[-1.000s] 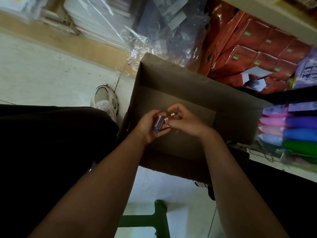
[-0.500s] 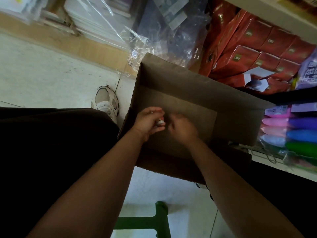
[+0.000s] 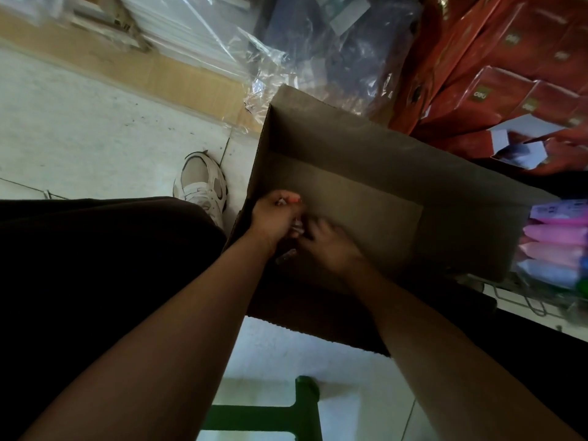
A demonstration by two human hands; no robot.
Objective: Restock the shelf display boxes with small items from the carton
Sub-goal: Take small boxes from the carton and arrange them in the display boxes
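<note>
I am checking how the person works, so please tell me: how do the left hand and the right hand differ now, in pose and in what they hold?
The left hand is curled around a few small pale items; the right hand is motion-blurred, and whether it holds anything cannot be told. The left hand is near the left wall of the open brown cardboard carton; the right hand lies further inside. Both hands are inside the carton, close together.
</note>
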